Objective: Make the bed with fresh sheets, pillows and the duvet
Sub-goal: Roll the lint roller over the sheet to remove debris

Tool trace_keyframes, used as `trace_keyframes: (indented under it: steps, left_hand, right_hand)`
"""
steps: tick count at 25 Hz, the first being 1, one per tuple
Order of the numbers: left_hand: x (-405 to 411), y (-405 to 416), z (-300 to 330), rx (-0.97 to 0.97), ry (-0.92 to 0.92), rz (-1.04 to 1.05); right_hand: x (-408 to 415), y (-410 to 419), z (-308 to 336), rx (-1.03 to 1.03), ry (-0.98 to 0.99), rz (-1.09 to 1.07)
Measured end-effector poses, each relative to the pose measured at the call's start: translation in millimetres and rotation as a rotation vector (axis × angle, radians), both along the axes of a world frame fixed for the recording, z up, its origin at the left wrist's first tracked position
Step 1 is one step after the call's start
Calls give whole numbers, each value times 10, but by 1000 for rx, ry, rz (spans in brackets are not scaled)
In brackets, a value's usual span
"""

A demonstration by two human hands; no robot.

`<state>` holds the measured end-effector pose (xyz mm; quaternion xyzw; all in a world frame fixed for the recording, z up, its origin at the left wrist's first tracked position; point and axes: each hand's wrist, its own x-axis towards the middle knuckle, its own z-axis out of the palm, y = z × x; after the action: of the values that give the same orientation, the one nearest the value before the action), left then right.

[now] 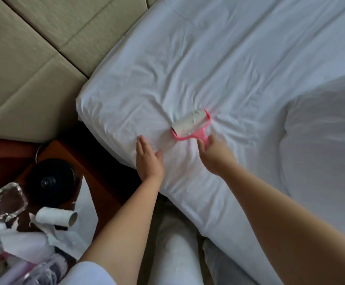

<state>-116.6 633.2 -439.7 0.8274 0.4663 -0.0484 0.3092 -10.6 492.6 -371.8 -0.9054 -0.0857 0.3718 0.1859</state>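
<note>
The right hand (212, 153) grips the pink handle of a lint roller (191, 125), fingers curled round the handle's near end, and the roller's white sticky drum lies on the white sheet (218, 64) just beyond the knuckles. The left hand (148, 159) lies flat beside it, fingers straight and together, palm pressing the sheet near the corner of the bed (97, 112) and holding nothing. Judging from this, the step in hand is cleaning lint off the fitted sheet before pillows and duvet go on. To do it well, the flat hand should keep the cloth taut while the roller is pushed away in straight, overlapping strokes with light, even pressure; the sheet is bunched into radiating creases around the drum, so pressing hard would likely drag the cloth instead of rolling over it. The drum's paper looks wrinkled and partly lifted, which suggests a fresh layer may soon be needed. The duvet (321, 140) lies in a rounded heap on the bed well to the right of the right hand; no pillow is in view. On the tabletop (64, 149) to the left rest a spare roll (56, 217), torn white paper, a glass dish (7, 200) and a black round object (51, 177).
</note>
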Motion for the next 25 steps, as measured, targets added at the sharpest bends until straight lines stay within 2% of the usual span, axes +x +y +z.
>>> trace_keyframes:
  steps: [4, 8, 13, 20, 25]
  left_hand:
    - [-228, -328, 154, -114, -6, 69]
    - [-337, -430, 191, -167, -69, 196]
    - [-283, -251, 38, -32, -76, 244]
    - [54, 470, -291, 133, -49, 147]
    - [532, 1084, -396, 166, 5, 288]
  right_hand:
    - [-309, -475, 191, -57, -22, 15]
    - [-414, -512, 296, -36, -101, 79]
    - [-485, -257, 93, -61, -33, 191]
    - [-26, 663, -123, -8, -46, 191]
    - [422, 1689, -254, 57, -67, 193]
